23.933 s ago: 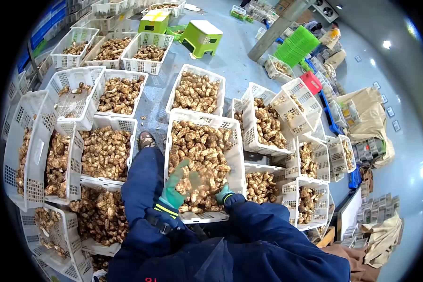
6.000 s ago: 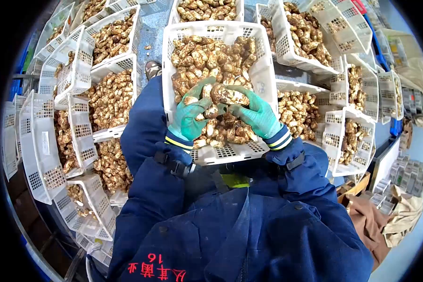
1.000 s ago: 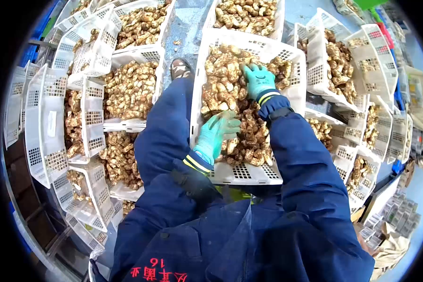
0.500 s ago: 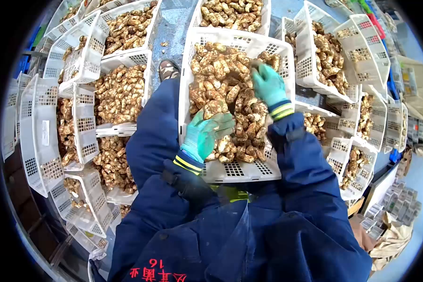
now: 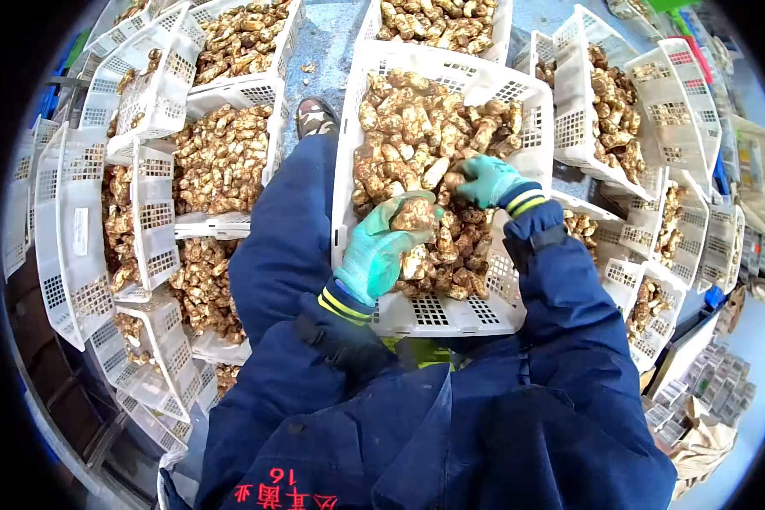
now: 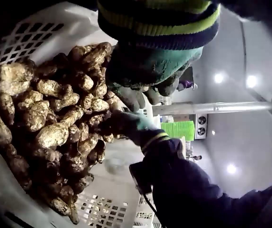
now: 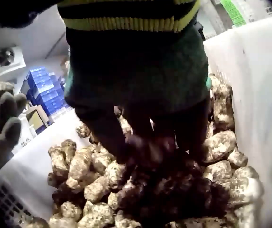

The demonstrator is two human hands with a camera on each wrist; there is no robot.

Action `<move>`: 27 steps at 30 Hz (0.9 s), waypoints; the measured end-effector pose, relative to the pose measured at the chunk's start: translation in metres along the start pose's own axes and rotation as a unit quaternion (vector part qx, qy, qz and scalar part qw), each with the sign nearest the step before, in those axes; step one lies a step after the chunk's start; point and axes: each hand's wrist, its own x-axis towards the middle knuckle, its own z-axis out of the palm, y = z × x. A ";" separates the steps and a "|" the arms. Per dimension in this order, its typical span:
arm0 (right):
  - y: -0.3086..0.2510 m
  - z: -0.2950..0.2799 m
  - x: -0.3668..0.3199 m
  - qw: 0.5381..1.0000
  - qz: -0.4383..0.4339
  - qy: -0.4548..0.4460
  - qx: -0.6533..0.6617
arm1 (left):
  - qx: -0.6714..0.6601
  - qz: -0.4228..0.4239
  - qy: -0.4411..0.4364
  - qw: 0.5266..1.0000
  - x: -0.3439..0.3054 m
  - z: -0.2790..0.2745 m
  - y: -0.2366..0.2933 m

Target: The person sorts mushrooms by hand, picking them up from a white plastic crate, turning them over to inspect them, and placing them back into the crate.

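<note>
My left hand point(image 5: 371, 255), in a green glove, holds a brown, pale-flecked mushroom point(image 5: 415, 215) over the near left part of a white crate point(image 5: 438, 316). My right hand point(image 5: 490, 180), gloved too, is in the heap of mushrooms point(image 5: 408, 127) toward the crate's right side. Its fingers curl at another mushroom point(image 5: 456, 178). In the right wrist view, the right hand point(image 7: 140, 80) reaches down into the heap, its fingertips in dark shadow. The left wrist view has the left hand point(image 6: 150, 66) above and the right hand point(image 6: 138, 127) beyond it; the held mushroom is hidden there.
More perforated crates with mushrooms stand close around: a left crate point(image 5: 229, 225), a far crate point(image 5: 501, 51) and a right crate point(image 5: 569, 127). A shoe point(image 5: 316, 117) is on the blue floor point(image 5: 319, 51) left of the working crate. Clear boxes point(image 5: 714, 378) lie at the right.
My left hand, spread at the heap half a second ago, now holds a mushroom up. My right hand has come from the crate's far right nearer to the left hand. The view shifts slightly.
</note>
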 end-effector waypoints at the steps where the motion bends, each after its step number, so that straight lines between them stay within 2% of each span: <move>1: 0.000 -0.002 -0.015 0.998 0.003 -0.009 0.055 | -0.105 -0.046 -0.009 0.993 0.004 0.002 0.006; 2: -0.011 -0.021 -0.013 0.998 0.006 -0.054 0.043 | -0.172 -0.045 0.010 0.984 0.001 0.012 0.012; 4: -0.016 -0.013 0.011 0.981 -0.067 0.183 -0.016 | -0.198 -0.091 0.002 0.976 0.001 0.021 0.027; 6: -0.061 -0.020 0.025 0.957 -0.102 0.260 0.073 | -0.370 -0.141 -0.020 0.918 0.005 0.013 0.021; 7: -0.063 0.002 0.053 0.948 -0.118 0.294 0.034 | -0.403 -0.123 -0.039 0.906 0.003 0.011 0.021; 8: -0.078 0.006 0.060 0.967 -0.048 0.246 -0.047 | -0.362 -0.158 -0.002 0.919 0.002 0.012 0.027; 9: -0.082 0.014 0.066 0.961 -0.034 0.266 -0.070 | -0.288 -0.090 -0.007 0.953 -0.002 0.010 0.025; 10: -0.085 0.022 0.070 0.953 -0.020 0.286 -0.093 | -0.288 -0.089 0.001 0.954 -0.004 0.005 0.018; 11: -0.087 0.025 0.067 0.949 -0.007 0.306 -0.080 | -0.287 -0.087 0.009 0.954 -0.007 -0.001 0.011; 12: -0.080 0.029 0.063 0.925 -0.048 0.372 -0.058 | -0.187 -0.038 -0.003 0.982 -0.009 -0.007 -0.001; 14: -0.063 0.022 0.060 0.936 -0.037 0.336 0.104 | -0.021 0.035 -0.005 0.999 -0.012 -0.013 -0.009; 15: -0.058 0.018 0.048 0.899 0.012 0.309 0.311 | 0.017 0.046 -0.010 0.999 -0.011 -0.011 -0.001; 16: -0.052 0.014 0.034 0.852 0.036 0.303 0.424 | 0.034 0.048 -0.011 0.998 -0.010 -0.007 0.004; 17: -0.026 0.027 0.030 0.793 0.001 0.276 0.543 | 0.041 0.054 -0.005 0.998 -0.011 -0.003 0.007; 18: -0.017 0.030 0.019 0.715 -0.034 0.247 0.653 | -0.138 -0.103 0.008 0.985 -0.010 0.000 0.010; 19: -0.007 0.035 0.002 0.681 -0.062 0.208 0.700 | -0.145 -0.090 0.018 0.985 -0.011 0.001 0.005; 20: -0.021 0.028 -0.036 0.642 -0.090 0.164 0.744 | -0.290 -0.204 0.080 0.931 -0.006 0.004 0.019; 21: -0.037 0.025 -0.061 0.680 -0.127 0.149 0.706 | -0.117 -0.055 0.012 0.992 -0.010 -0.002 -0.001; 22: -0.043 0.026 -0.078 0.819 -0.147 0.207 0.515 | -0.171 -0.130 0.032 0.976 -0.009 0.002 0.006; 23: -0.058 0.024 -0.091 0.826 -0.158 0.179 0.510 | -0.226 -0.202 0.060 0.951 -0.007 0.006 0.014; 24: -0.068 0.020 -0.098 0.833 -0.171 0.150 0.505 | -0.259 -0.196 0.047 0.945 -0.005 0.009 0.013; 25: -0.058 0.011 -0.095 0.860 -0.136 0.204 0.448 | -0.262 -0.180 -0.004 0.948 -0.004 0.004 0.009; 26: -0.045 0.021 -0.061 0.769 -0.115 0.286 0.561 | -0.264 -0.165 -0.054 0.949 -0.003 -0.002 0.005; 27: -0.027 0.017 -0.033 0.825 -0.074 0.307 0.468 | -0.278 -0.176 -0.028 0.944 -0.002 0.002 0.006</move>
